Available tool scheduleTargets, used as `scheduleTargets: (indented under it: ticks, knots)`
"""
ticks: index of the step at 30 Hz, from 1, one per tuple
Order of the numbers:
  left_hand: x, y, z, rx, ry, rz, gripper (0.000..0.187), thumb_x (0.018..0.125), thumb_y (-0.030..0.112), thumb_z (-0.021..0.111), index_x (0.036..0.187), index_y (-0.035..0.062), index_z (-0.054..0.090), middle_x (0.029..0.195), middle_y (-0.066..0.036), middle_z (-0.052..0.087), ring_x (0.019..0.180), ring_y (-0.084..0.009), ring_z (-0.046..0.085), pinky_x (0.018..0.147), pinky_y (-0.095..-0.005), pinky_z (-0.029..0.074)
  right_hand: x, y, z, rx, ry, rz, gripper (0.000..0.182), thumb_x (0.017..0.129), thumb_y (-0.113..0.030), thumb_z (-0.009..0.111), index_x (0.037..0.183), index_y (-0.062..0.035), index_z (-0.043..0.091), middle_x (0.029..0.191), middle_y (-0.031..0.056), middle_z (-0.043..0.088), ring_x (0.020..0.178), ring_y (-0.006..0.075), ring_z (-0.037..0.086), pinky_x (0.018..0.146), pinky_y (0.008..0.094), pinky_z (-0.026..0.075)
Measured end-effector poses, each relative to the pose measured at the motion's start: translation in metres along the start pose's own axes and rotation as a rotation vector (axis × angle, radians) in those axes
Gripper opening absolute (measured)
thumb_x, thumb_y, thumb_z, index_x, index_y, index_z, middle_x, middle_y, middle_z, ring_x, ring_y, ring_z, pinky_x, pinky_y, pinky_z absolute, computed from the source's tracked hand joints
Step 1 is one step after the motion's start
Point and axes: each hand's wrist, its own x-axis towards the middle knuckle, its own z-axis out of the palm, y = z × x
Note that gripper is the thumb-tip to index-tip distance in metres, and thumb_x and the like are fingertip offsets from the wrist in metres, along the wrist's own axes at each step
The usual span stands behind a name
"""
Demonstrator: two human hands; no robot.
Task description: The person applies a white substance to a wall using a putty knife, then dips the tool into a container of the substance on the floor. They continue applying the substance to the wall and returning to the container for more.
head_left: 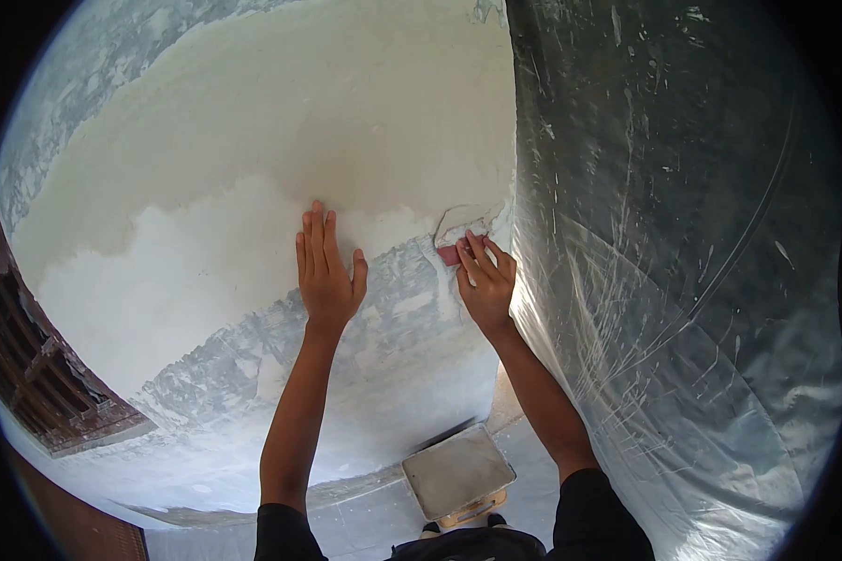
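My left hand [327, 280] lies against the plastered wall [290, 103], its fingers stretched out and nothing in them. Near the wall's right edge, my right hand [488, 285] is closed on a small flat scraper [450, 254] with a reddish part showing. Pale wet plaster [466, 228] lies along the scraper's upper side, against the wall. Fingers hide much of the scraper, so its full shape cannot be made out. Smooth cream plaster covers the wall above both hands; below, the surface is patchy blue-grey.
Plastic sheeting [646, 187], splashed with white, hangs at the right. By my feet, a grey tray [458, 472] rests on a yellowish support [477, 510]. A brown slatted window frame [47, 365] is set in the wall at left. Sheeting covers the floor.
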Motion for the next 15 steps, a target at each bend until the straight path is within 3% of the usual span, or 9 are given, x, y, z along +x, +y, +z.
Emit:
scheduleTargets:
  ticks: [5,8,10,15]
  knots:
    - [-0.0006,-0.0010,0.0013,0.059,-0.018,0.014,0.061,0.088,0.017,0.056,0.143,-0.0036,0.038,0.153,-0.020,0.034,0.143,-0.0342,0.032,0.114,-0.0474,0.028,0.0012,0.0011,-0.0002,-0.063,-0.058,-0.040,0.040,0.070,0.000,0.073,0.109,-0.0090,0.072,0.126,0.0043,0.065,0.110,0.0282,0.062,0.083,0.0381,0.045]
    - [-0.0013,-0.0022,0.0025,0.021,-0.036,0.015,0.065,0.087,0.015,0.056,0.145,-0.0041,0.032,0.154,-0.022,0.030,0.144,-0.0371,0.026,0.116,-0.0511,0.023,0.0035,0.0008,0.0002,-0.085,-0.072,-0.073,0.040,0.070,0.000,0.073,0.109,-0.0086,0.072,0.127,0.0046,0.065,0.106,0.0274,0.064,0.081,0.0365,0.046]
    - [-0.0018,-0.0023,0.0023,0.022,-0.044,0.010,0.066,0.088,0.016,0.056,0.145,-0.0041,0.032,0.154,-0.022,0.030,0.144,-0.0367,0.027,0.116,-0.0509,0.023,0.0064,-0.0016,-0.0020,-0.096,-0.089,-0.105,0.033,0.072,0.000,0.074,0.104,-0.0060,0.073,0.125,0.0068,0.066,0.105,0.0264,0.067,0.078,0.0342,0.046]
    - [-0.0032,-0.0030,0.0022,0.011,-0.050,0.006,0.067,0.087,0.017,0.057,0.146,-0.0037,0.032,0.154,-0.022,0.030,0.145,-0.0362,0.026,0.116,-0.0509,0.023,-0.0003,0.0009,-0.0033,-0.140,-0.172,-0.143,0.038,0.073,-0.004,0.073,0.110,-0.0079,0.071,0.129,0.0049,0.064,0.103,0.0279,0.066,0.077,0.0351,0.047]
